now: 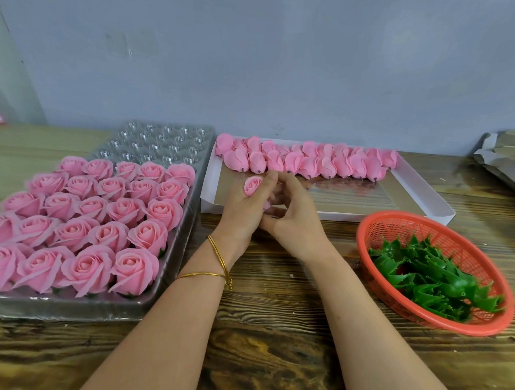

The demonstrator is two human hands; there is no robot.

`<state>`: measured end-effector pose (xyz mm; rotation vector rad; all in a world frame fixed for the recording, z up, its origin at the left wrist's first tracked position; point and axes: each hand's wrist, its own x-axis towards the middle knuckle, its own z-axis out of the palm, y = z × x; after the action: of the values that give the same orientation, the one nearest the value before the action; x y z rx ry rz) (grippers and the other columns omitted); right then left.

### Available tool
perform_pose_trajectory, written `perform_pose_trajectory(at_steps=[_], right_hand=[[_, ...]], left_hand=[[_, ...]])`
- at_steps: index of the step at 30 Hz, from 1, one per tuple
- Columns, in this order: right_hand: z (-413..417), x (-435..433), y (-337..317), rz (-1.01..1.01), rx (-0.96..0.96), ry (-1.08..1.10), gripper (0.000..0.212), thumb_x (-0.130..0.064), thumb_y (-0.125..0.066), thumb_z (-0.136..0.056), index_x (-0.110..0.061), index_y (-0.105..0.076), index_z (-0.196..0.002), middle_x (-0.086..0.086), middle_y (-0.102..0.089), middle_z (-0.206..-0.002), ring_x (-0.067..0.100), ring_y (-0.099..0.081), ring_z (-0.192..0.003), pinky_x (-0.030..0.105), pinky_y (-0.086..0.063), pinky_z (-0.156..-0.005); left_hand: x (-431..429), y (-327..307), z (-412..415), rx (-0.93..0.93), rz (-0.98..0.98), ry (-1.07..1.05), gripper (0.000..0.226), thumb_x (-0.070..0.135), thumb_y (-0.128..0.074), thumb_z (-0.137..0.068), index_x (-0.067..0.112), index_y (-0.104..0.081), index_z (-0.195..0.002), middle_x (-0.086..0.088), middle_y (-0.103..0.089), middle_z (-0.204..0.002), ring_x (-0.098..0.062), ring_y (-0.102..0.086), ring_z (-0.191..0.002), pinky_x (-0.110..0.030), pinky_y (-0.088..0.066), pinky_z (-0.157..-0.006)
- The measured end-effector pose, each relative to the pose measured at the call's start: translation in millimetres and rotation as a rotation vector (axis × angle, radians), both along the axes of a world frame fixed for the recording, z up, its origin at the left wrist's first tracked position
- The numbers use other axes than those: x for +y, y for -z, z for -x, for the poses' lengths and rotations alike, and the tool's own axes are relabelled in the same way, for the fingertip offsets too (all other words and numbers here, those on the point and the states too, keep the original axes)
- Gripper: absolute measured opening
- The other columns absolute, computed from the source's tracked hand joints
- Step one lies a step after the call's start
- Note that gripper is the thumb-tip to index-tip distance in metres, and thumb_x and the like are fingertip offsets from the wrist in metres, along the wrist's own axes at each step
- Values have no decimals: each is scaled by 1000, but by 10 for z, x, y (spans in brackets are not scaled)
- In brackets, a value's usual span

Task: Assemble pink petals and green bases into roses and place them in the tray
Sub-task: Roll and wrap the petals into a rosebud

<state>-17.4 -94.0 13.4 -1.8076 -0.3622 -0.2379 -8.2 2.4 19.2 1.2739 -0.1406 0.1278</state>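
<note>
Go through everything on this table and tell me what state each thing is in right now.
Clear tray: front rows filled with finished roses, back rows empty.
White box: petal buds lined along far edge, rest bare.
Red basket: holds a pile of green bases.
Pink bud: gripped by left hand.
Right hand: curled against left hand; what it holds is hidden.

Lower half of the pink bud (253, 185) is buried in the left hand (241, 211), and I can't tell what, if anything, the right hand (297, 222) grips. Tray (71, 308) runs off-frame at 9 o'clock, cardboard stack (502, 165) at 3 o'clock.
</note>
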Motion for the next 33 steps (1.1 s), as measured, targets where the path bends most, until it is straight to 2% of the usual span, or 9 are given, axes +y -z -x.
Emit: perform_pose_trajectory(at_steps=[4,6,9,12,18,21,26,29,33], right_hand=[[4,3,8,12,-16,35,54,10,-68,-78,-17,-50,-120,-12,-58,-88,-8,-58,-80,13,-49,-72],[2,1,6,13,-12,37,50,10,-66,-80,-13,-50,-121,-7,-61,-92,-6,-59,-82,14,-49,-72],[14,-1,-13,-14,18,5,54,12,-63,-82,-7,-48,-130,5,-66,-110,6,-63,-100,21,-52,-83],[28,-12,-33,-22,24,-31,55,17,-59,-82,-6,-48,-131,6,-65,-116,9,-62,-108,23,-52,-90],[29,3,-39,-18,16,-31,48,20,-56,-82,-5,-51,-123,-1,-66,-105,0,-63,-96,16,-50,-82],[27,8,-32,-10,0,2,47,14,-63,-79,-11,-53,-118,-3,-66,-97,-1,-63,-87,17,-51,-76],[24,20,-20,33,-30,47,53,9,-70,-76,-19,-52,-117,-11,-60,-89,-7,-59,-78,13,-49,-70],[22,15,-12,31,-31,70,53,10,-68,-77,-22,-50,-116,-12,-59,-88,-6,-59,-77,12,-48,-70],[15,5,-8,33,-11,78,54,11,-64,-80,-14,-50,-125,-7,-64,-100,-4,-62,-85,15,-51,-76]], left_hand=[[-2,17,-10,-16,-2,19,32,27,-58,-96,28,-75,-69,-1,-70,-74,-14,-66,-75,-25,-52,-60],[3,24,-15,-35,-9,23,26,23,-60,-95,27,-76,-74,-3,-70,-77,-16,-66,-79,-27,-54,-64],[20,35,-18,-75,-22,34,24,17,-64,-90,32,-76,-75,6,-73,-77,-7,-69,-78,-22,-54,-65],[29,44,-23,-86,-56,32,20,21,-67,-84,31,-74,-69,7,-71,-73,-5,-68,-75,-22,-54,-64],[31,61,-36,-95,-74,14,29,21,-66,-87,27,-67,-59,9,-63,-61,-2,-60,-62,-18,-49,-57],[14,45,-34,-39,4,24,26,17,-61,-93,21,-69,-69,0,-67,-69,-9,-64,-68,-22,-52,-57],[-10,46,-45,25,54,39,23,27,-57,-96,12,-70,-86,-15,-68,-85,-23,-65,-80,-25,-53,-59],[-6,59,-55,6,36,37,23,26,-56,-97,10,-69,-86,-14,-67,-84,-23,-64,-80,-25,-53,-61],[3,76,-55,-72,4,54,18,11,-59,-94,14,-70,-81,0,-71,-77,-11,-68,-76,-23,-54,-63]])
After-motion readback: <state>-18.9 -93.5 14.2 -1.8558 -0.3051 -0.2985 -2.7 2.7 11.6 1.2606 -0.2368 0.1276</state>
